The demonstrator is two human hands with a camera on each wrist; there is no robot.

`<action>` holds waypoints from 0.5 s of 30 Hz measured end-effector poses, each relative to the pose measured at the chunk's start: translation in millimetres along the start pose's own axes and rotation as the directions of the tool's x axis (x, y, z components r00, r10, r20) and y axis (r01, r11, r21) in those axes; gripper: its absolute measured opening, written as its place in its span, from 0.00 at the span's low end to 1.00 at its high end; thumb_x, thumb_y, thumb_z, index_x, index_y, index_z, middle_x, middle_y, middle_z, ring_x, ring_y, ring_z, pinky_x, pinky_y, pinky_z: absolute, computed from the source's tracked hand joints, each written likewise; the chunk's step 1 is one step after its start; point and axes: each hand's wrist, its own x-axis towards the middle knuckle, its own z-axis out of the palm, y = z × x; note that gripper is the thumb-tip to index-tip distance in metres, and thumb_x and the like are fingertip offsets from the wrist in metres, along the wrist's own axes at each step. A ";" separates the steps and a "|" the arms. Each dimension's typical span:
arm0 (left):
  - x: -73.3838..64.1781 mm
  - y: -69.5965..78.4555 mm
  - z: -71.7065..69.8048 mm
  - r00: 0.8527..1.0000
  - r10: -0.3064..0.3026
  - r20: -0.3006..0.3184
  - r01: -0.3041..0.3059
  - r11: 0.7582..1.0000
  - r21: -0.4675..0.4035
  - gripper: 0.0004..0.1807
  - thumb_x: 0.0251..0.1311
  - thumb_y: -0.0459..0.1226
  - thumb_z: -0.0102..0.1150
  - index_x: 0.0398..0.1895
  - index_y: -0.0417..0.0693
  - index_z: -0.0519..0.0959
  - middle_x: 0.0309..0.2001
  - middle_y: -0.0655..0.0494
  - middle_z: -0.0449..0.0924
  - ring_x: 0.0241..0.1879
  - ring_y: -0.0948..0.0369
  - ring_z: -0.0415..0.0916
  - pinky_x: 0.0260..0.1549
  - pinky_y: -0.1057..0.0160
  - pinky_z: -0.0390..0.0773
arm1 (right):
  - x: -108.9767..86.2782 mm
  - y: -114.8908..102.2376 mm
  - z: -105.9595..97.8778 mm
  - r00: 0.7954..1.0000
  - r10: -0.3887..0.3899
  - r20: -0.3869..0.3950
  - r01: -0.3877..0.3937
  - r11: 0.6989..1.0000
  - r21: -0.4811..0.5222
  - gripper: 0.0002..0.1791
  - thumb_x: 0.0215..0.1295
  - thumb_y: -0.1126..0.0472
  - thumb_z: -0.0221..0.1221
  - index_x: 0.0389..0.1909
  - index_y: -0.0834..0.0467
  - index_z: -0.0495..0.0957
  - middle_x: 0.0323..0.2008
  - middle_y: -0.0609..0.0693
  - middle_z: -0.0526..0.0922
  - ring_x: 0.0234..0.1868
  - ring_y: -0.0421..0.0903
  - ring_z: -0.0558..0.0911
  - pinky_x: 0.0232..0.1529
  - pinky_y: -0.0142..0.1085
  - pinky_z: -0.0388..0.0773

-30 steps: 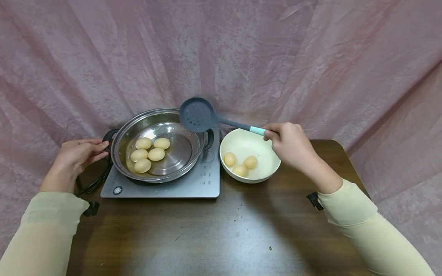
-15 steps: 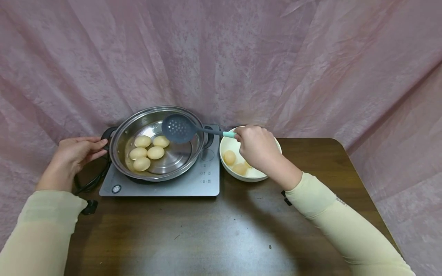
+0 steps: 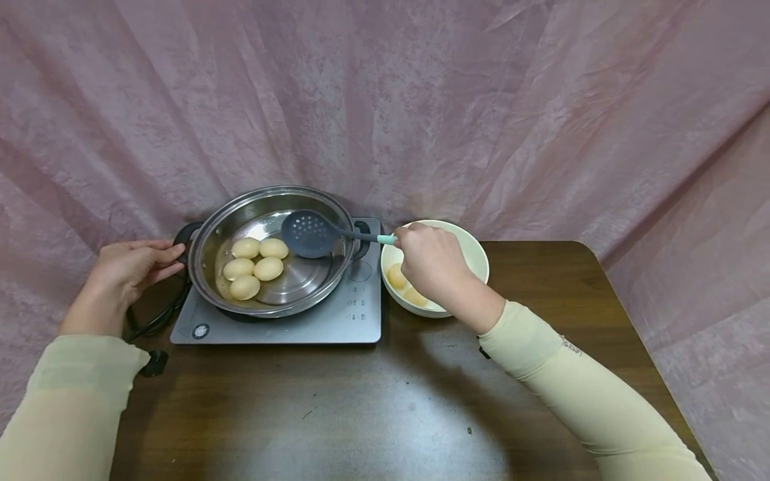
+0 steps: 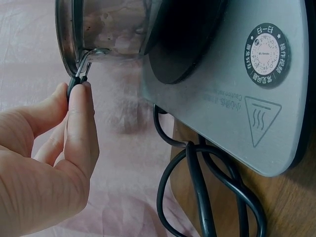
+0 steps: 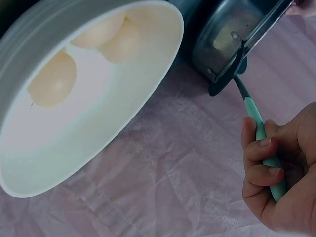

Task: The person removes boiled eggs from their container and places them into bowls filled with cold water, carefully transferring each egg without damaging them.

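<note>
My left hand (image 3: pixel 135 267) pinches the black side handle (image 4: pixel 74 91) of a steel pan (image 3: pixel 279 312) between thumb and fingers. Several pale brown eggs (image 3: pixel 268 269) lie in shallow water on the pan's left side. In my right hand (image 3: pixel 436 264) is a grey skimmer (image 3: pixel 308 234), its mint-green handle (image 5: pixel 254 114) gripped by curled fingers. The skimmer's perforated head is inside the pan's outline at the right, beside the eggs; nothing lies on it. Below my right hand stands a cream bowl (image 3: pixel 474 254) with eggs (image 5: pixel 54 81) in it, partly hidden by the hand in the head view.
The pan sits on a flat silver induction cooker (image 3: pixel 283 334). A coiled black power cord (image 4: pixel 197 182) lies at its left. All stand on a brown wooden table (image 3: pixel 361 401), with a pink curtain (image 3: pixel 385 100) hanging behind.
My right hand has moved left, from the bowl's right side to above it, carrying the skimmer left and down into the pan's outline. My left hand still holds the pan handle.
</note>
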 end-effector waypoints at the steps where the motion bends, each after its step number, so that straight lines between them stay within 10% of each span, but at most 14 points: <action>1: 0.0 -0.1 0.0 1.000 -0.001 0.000 0.001 1.000 -0.003 0.10 0.45 0.28 0.71 0.27 0.53 0.83 0.27 0.61 0.84 0.31 0.67 0.84 0.37 0.66 0.86 | -0.1 -1.2 0.4 1.000 -0.004 0.002 0.004 1.000 -0.003 0.05 0.62 0.61 0.58 0.28 0.55 0.79 0.23 0.48 0.78 0.21 0.49 0.76 0.14 0.41 0.73; 15: -0.2 0.5 1.4 1.000 0.000 -0.003 0.000 1.000 0.021 0.09 0.47 0.29 0.70 0.26 0.55 0.84 0.27 0.62 0.84 0.31 0.68 0.84 0.38 0.67 0.86 | 1.0 -16.1 4.5 0.998 -0.068 -0.015 0.068 0.998 -0.008 0.07 0.64 0.59 0.57 0.27 0.56 0.78 0.23 0.48 0.77 0.21 0.48 0.76 0.14 0.41 0.73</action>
